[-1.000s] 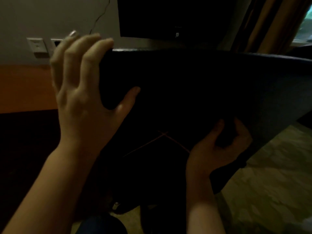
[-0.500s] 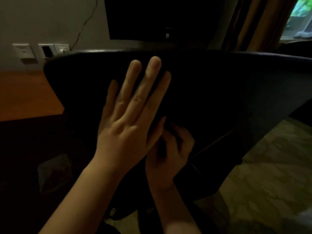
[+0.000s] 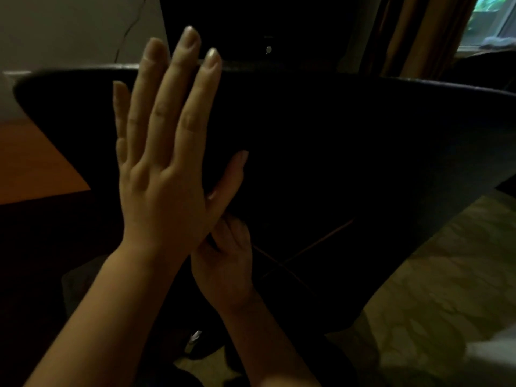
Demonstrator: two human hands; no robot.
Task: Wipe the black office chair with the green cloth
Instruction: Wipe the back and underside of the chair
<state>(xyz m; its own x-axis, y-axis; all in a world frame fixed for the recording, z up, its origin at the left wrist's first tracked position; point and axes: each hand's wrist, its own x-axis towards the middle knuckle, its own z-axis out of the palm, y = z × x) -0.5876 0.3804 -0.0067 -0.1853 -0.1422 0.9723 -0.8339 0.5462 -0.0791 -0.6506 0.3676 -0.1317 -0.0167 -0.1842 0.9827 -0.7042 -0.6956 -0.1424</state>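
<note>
The black office chair's backrest (image 3: 335, 152) fills most of the view, with its top edge running across the upper part. My left hand (image 3: 164, 163) lies flat on the backrest with straight fingers, the fingertips reaching above the top edge. My right hand (image 3: 226, 261) sits lower on the backrest, its fingertips partly hidden under my left thumb. Its fingers curl round a dark bunch that looks like the cloth. The light is too dim to show the cloth's green colour.
A wooden desk top (image 3: 36, 163) lies at the left behind the chair. A dark screen (image 3: 265, 26) stands on the wall side beyond it. Brown curtains (image 3: 413, 34) and a window (image 3: 491, 20) are at the upper right. Patterned carpet (image 3: 446, 289) shows at the lower right.
My left hand let go of the chair's top left corner and now lies flat, higher on the backrest. My right hand slid left across the backrest to below my left hand.
</note>
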